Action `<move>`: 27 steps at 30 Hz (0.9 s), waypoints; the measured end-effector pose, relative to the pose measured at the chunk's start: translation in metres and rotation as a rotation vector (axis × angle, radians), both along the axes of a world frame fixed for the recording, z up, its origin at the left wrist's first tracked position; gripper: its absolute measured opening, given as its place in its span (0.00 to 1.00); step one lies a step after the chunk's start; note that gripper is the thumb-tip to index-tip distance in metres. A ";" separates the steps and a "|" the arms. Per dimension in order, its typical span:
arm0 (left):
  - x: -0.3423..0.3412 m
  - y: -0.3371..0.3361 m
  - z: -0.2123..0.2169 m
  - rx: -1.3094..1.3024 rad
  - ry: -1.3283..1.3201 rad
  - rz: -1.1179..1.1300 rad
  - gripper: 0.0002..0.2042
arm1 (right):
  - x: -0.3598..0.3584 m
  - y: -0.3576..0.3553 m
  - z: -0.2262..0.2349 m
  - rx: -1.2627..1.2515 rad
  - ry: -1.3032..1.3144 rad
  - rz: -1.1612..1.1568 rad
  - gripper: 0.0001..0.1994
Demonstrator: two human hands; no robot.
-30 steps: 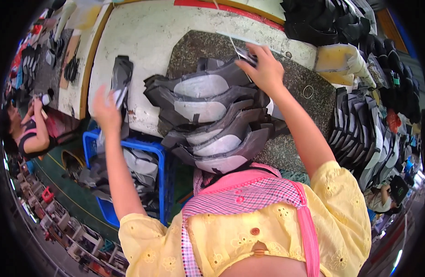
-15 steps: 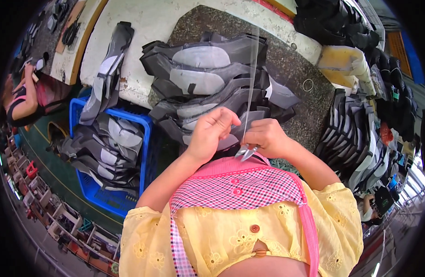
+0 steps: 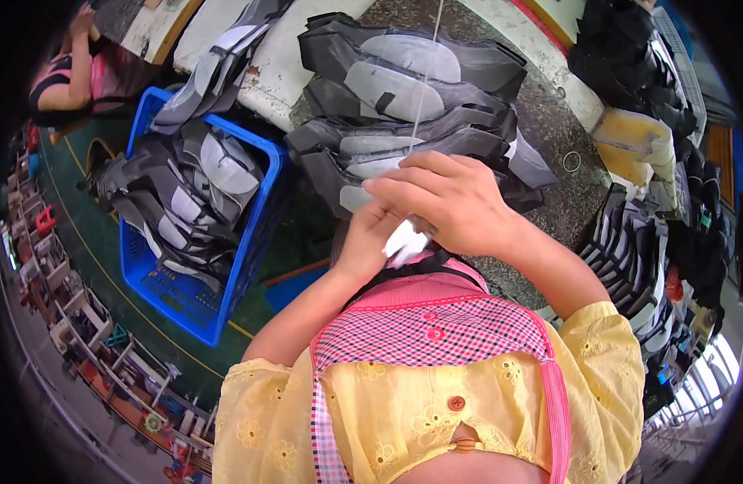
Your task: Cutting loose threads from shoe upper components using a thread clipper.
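- Presently, both your hands meet in front of your apron (image 3: 428, 331), at the near side of the stack of dark grey curved pieces (image 3: 412, 60).
- Your right hand (image 3: 460, 202) is bent over the left, its fingers curled and grasping the small snips (image 3: 406, 242) — the metal glares, so the set of the blades cannot be told.
- Your left hand (image 3: 371, 234) sits just beneath, fingertips drawn together; whether anything is pinched there you cannot be told, as the right hand covers it.
- A thin white thread (image 3: 424, 89) runs from above, across the stack, down to your hands.
- The stack lies on a dark speckled slab (image 3: 541, 137) set over the white surface (image 3: 266, 81); pale grey ovals show on its pieces.
- To your left, a blue crate (image 3: 258, 230) holds more such pieces, and a bundle of pieces (image 3: 214, 68) overhangs the edge of the surface above it.
- To your right — a thin ring (image 3: 571, 162) on the slab, near a yellowish block (image 3: 625, 145).
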State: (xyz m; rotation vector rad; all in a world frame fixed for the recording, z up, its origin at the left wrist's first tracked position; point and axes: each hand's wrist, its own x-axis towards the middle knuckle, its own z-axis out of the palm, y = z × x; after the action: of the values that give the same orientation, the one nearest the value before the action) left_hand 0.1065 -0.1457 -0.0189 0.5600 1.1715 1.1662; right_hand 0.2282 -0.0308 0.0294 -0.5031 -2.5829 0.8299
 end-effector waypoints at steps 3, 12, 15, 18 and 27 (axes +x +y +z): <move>-0.022 -0.013 0.018 -0.152 0.061 -0.310 0.11 | 0.010 -0.006 -0.012 -0.111 -0.158 0.096 0.15; -0.102 -0.014 -0.035 -0.111 0.500 -0.189 0.05 | 0.048 -0.059 -0.051 -0.776 -0.150 -0.542 0.05; -0.115 0.003 -0.060 -0.162 0.451 -0.074 0.05 | 0.037 -0.052 -0.050 -0.592 -0.049 -0.534 0.05; -0.117 0.009 -0.067 -0.147 0.405 -0.092 0.06 | 0.039 -0.052 -0.044 -0.595 -0.074 -0.484 0.04; -0.117 0.029 -0.081 -0.095 0.544 -0.211 0.07 | 0.033 -0.047 -0.049 -0.432 0.014 -0.390 0.09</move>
State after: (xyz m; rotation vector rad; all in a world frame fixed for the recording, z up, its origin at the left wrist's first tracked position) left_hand -0.0102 -0.1166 -0.0995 0.9401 1.5743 0.7904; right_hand 0.2608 -0.0775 -0.0192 -1.0770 -2.1775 1.2341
